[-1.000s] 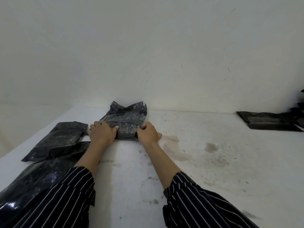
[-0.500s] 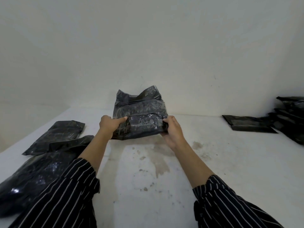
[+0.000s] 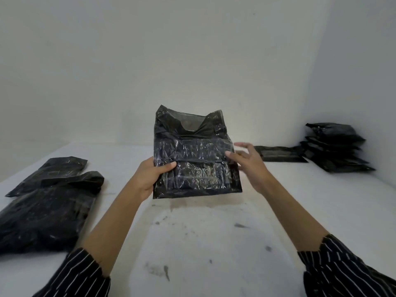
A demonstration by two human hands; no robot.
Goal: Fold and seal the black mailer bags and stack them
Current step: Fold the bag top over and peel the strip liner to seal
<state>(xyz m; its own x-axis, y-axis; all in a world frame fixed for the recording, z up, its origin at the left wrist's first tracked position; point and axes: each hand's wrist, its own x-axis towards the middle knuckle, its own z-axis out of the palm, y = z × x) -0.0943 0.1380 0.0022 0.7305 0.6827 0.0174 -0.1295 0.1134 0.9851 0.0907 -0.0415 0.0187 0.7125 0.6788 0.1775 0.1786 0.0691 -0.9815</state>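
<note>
A folded black mailer bag (image 3: 195, 159) hangs in the air above the white table, its open flap standing up at the top. My left hand (image 3: 152, 176) grips the bag's left edge, thumb on the front. My right hand (image 3: 248, 161) is at the bag's right edge with its fingers spread and relaxed; its thumb touches the bag's front. Several unfolded black bags (image 3: 47, 206) lie in a heap at the left. A stack of folded bags (image 3: 336, 146) stands at the far right by the wall, with one flat bag (image 3: 280, 154) beside it.
The white table (image 3: 192, 243) is stained and scuffed in the middle. White walls close the back and the right side, meeting in a corner behind the stack.
The bag has been lifted off the table and raised toward me. My right hand has let go of its grip and opened. The view has turned right, showing the stack.
</note>
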